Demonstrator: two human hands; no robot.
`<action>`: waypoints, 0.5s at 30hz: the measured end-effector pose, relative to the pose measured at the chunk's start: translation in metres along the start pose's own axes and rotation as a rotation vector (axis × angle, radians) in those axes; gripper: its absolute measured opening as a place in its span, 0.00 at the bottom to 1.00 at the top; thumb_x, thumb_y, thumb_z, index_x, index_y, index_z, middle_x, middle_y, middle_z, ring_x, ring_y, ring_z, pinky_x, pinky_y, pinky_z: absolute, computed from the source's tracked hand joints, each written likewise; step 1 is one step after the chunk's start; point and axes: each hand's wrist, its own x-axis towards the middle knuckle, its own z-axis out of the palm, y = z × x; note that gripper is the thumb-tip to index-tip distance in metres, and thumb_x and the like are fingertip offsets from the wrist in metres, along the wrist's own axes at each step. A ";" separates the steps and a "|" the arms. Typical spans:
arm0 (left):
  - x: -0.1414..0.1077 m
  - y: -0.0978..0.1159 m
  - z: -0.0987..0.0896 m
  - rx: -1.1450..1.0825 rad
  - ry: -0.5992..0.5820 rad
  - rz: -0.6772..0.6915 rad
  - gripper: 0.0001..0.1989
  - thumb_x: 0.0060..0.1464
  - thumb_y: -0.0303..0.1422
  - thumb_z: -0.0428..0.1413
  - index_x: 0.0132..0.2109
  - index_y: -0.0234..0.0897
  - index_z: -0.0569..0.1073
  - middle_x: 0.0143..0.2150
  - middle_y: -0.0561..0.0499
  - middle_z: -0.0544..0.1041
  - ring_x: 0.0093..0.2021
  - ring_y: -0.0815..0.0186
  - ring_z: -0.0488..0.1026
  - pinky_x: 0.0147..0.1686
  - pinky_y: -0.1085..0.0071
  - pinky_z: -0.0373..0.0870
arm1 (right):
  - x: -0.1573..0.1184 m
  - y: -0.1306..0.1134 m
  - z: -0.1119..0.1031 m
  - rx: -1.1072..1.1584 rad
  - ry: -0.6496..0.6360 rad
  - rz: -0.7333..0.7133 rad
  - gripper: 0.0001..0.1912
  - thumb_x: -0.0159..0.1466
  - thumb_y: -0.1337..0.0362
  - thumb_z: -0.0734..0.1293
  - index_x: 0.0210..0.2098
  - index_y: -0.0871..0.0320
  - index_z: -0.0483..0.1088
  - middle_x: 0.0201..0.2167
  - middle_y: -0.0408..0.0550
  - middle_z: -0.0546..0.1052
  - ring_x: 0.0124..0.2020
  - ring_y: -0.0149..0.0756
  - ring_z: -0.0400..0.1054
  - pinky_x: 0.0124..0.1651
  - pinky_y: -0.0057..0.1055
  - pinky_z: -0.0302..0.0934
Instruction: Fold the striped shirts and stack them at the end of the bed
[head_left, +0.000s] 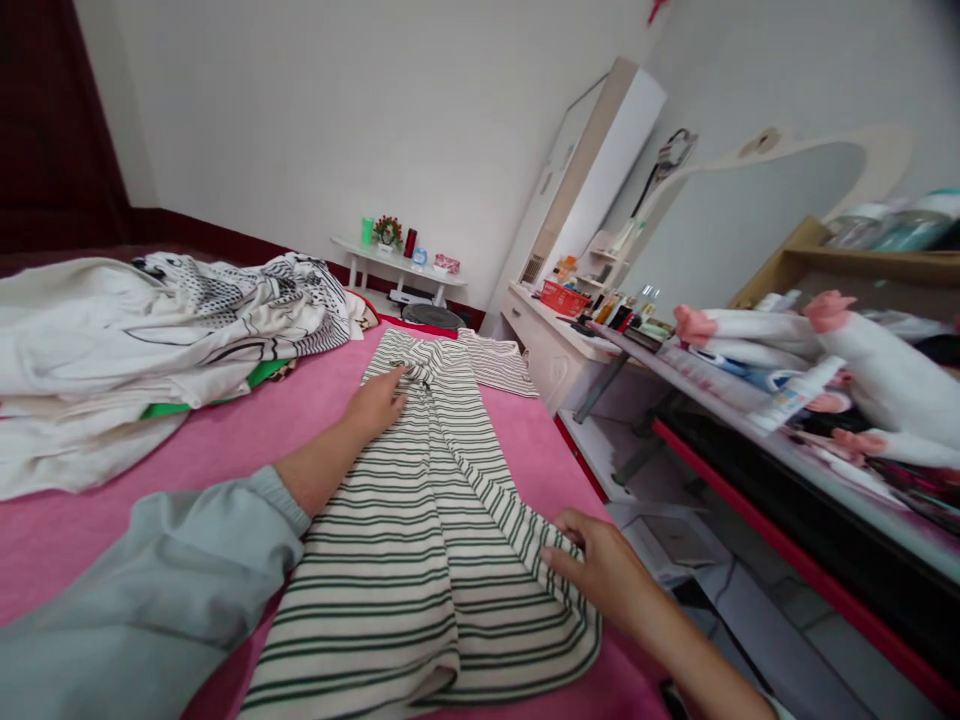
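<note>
A pair of cream trousers with dark green stripes (pixel 397 540) lies lengthwise on the pink bedspread, the waist away from me and the wide legs towards me. My left hand (pixel 375 403) is at the trousers' upper left edge, its fingers closed at the gathered cloth near the waist. On the other side, my right hand (pixel 592 560) pinches the outer edge of the right leg and lifts it slightly into a fold. Beyond the waist, a folded striped garment (pixel 499 362) lies at the bed's far right.
A heap of white and patterned clothes (pixel 187 330) covers the bed's left side. Along the right stand a white dresser (pixel 551 335) and a cluttered table (pixel 720 390) with bottles and rolled white items. A low white shelf (pixel 397 258) is by the far wall.
</note>
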 end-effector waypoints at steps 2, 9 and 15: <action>0.001 -0.002 0.001 -0.017 -0.005 0.000 0.27 0.56 0.32 0.50 0.62 0.37 0.60 0.51 0.45 0.75 0.50 0.59 0.70 0.50 0.65 0.66 | -0.003 -0.033 -0.009 0.095 0.003 -0.076 0.05 0.59 0.63 0.63 0.28 0.58 0.67 0.24 0.40 0.69 0.27 0.30 0.62 0.31 0.25 0.52; 0.003 -0.009 0.006 -0.115 0.007 -0.036 0.27 0.55 0.32 0.51 0.62 0.38 0.61 0.50 0.46 0.75 0.48 0.60 0.72 0.49 0.66 0.67 | -0.006 -0.127 -0.028 -0.049 -0.541 -0.576 0.11 0.57 0.61 0.70 0.40 0.48 0.75 0.31 0.38 0.76 0.34 0.31 0.67 0.33 0.23 0.53; 0.005 -0.010 0.005 -0.136 0.010 -0.060 0.26 0.55 0.32 0.52 0.61 0.38 0.62 0.49 0.47 0.76 0.48 0.61 0.72 0.48 0.67 0.68 | 0.044 -0.115 0.012 -0.036 -0.309 -0.655 0.13 0.57 0.61 0.68 0.43 0.51 0.72 0.30 0.39 0.77 0.31 0.31 0.67 0.35 0.25 0.53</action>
